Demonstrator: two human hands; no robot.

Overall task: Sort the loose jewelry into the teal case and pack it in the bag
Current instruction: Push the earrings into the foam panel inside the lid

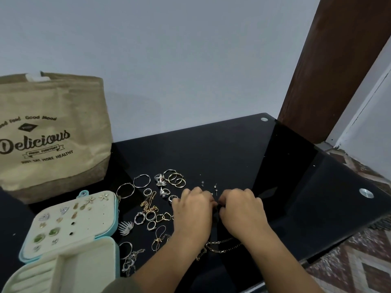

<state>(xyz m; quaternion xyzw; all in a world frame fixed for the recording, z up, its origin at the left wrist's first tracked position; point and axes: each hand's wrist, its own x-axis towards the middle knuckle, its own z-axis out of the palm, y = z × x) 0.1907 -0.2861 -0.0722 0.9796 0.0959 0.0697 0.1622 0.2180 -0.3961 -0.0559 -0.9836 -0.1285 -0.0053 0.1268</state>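
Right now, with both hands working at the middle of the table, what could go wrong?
The tiny studs and backs lie loose just beyond the left hand and right hand. A knuckle could flick them away, and they would be hard to find on the black table.
The chain lies just behind the hands; drawing them back could drag it toward the near edge.

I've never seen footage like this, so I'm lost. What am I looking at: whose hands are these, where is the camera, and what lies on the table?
No machine: a person's bare hands, filmed by one camera worn on their head, looking down. The left hand and right hand meet, fingers curled, over a black glass table; what they pinch is too small to see. Hoop earrings, rings and a gold chain lie around them. The open teal case, stud earrings pinned in its lid, sits left, a burlap bag behind it.
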